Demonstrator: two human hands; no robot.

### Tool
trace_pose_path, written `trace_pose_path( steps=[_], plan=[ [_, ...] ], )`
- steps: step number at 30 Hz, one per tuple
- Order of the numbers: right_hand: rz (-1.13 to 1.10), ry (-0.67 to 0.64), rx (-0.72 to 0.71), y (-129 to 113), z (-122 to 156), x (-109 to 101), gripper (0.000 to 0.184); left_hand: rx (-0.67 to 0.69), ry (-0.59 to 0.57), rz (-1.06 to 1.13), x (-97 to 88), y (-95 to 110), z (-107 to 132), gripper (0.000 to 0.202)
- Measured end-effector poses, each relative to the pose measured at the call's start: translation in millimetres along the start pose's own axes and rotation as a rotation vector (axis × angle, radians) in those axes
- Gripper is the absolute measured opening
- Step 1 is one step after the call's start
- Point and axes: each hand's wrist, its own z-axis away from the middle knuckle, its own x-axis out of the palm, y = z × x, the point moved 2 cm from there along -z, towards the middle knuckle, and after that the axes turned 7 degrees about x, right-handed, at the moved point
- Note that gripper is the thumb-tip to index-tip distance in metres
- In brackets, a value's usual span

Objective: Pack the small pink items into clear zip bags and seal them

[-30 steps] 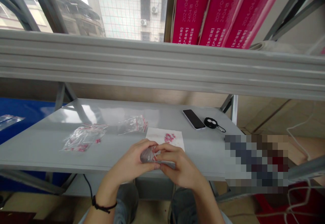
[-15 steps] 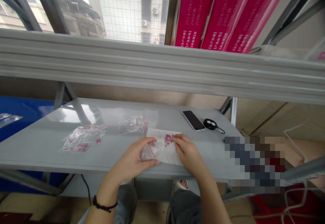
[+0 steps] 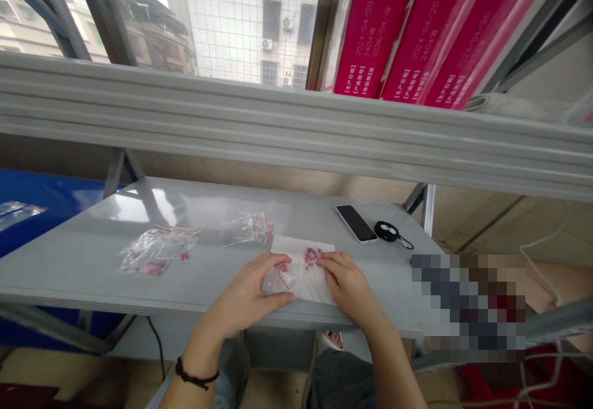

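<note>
My left hand [image 3: 252, 285] curls around a small clear zip bag [image 3: 278, 279] with a red seal line, thumb on the near side and fingers on the far side. The bag lies over the left part of a white paper sheet [image 3: 319, 288]. On the sheet, a cluster of small round pink pieces [image 3: 311, 257] sits right of the bag; whether they are beads or pills I cannot tell. My right hand [image 3: 347, 282] rests at the sheet's right side with its fingers together, the fingertips touching the cluster's right edge. Whatever is under those fingertips is hidden.
Clear bags with pink pieces [image 3: 157, 251] lie on the left of the grey table [image 3: 83, 261]. Behind the sheet are clear zip bags [image 3: 248, 228]. A phone [image 3: 356, 223] and a black round case [image 3: 386, 231] lie right. A grey shelf beam [image 3: 278, 125] crosses above.
The whole view has shifted slightly, so things appear a little further right. My left hand still holds the zip bag, and my right fingertips remain at the pink pieces.
</note>
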Motion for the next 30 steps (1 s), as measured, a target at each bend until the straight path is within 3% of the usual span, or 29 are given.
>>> trace_pose_path(
  steps=[20, 30],
  plan=[
    [-0.064, 0.063, 0.038, 2.3, 0.8, 0.0, 0.030, 0.030, 0.007, -0.046, 4.3, -4.2, -0.6, 0.047],
    [0.012, -0.002, 0.016, -3.8, -1.6, 5.1, 0.025, 0.040, 0.023, -0.062, 4.0, -5.8, 0.9, 0.046]
  ],
)
